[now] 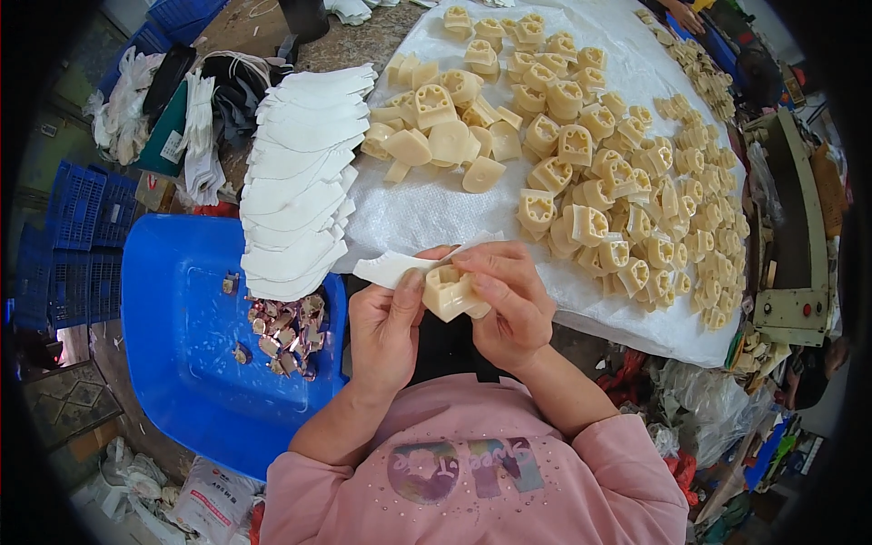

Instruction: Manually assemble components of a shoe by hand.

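Close in front of my chest, both hands are closed round one cream plastic part (447,292) and a curved white paper piece (385,270). My left hand (385,329) pinches the paper against the part's left side, thumb on top. The fingers of my right hand (510,304) grip the part's right side and the paper's far end. The paper wraps behind the part. Several like cream parts (575,145), hollow with openings in their faces, lie heaped on the white woven sheet (400,213) beyond my hands. A fanned stack of white paper pieces (295,195) lies to the left.
A blue plastic tub (186,345) at the left holds shiny metallic-looking pieces (289,338). Blue crates (80,218) are stacked farther left. A machine housing (788,300) with a red button stands at the right. At the far right edge, another person's hand (683,16) shows.
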